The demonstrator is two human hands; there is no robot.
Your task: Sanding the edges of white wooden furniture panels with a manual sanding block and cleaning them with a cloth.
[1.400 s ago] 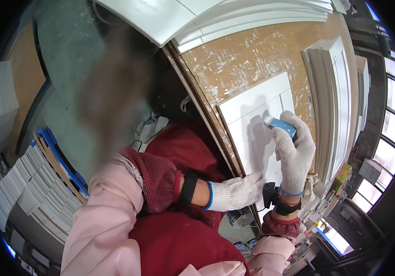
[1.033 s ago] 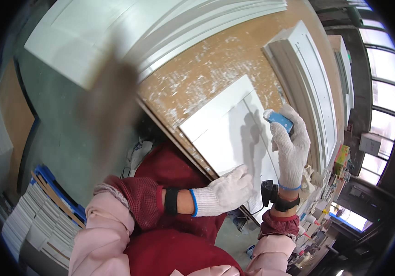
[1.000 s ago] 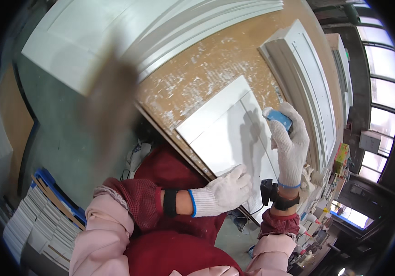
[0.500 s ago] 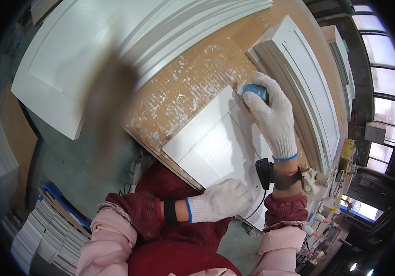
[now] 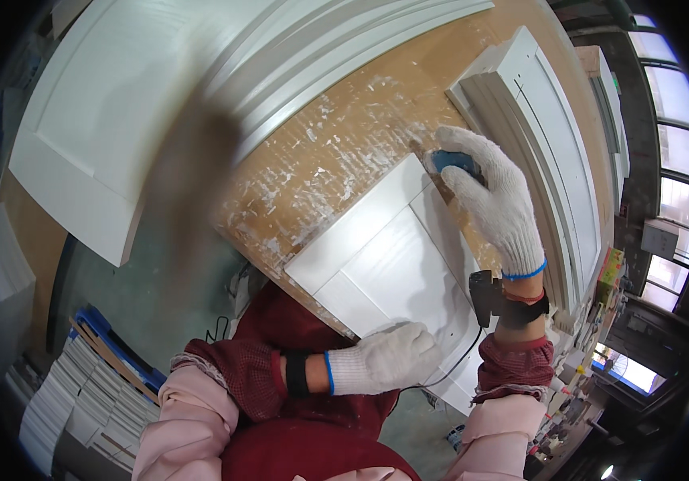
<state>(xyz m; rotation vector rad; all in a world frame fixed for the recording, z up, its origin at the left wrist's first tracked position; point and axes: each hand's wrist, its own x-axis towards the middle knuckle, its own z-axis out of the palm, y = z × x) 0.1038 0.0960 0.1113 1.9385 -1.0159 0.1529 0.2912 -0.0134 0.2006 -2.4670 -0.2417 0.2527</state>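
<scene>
A white panel door with a recessed centre lies on the paint-flecked workbench, its lower end reaching past the bench edge. My left hand, in a white knit glove, has its fingers curled over the door's near edge. At the far right corner, my gloved right hand grips a blue sanding block between thumb and fingers. The block is close against the door's right edge; the glove hides part of it. A black device with a cable is strapped at my right wrist.
White panel doors are stacked at the right, and larger white doors overhang the bench at the upper left. A dark blurred shape covers part of the left side. White boards stand at the lower left. Bottles line the right.
My right hand and the blue block have moved slightly right, and the block is tilted more. My left hand stays at the near edge. The view has shifted slightly.
</scene>
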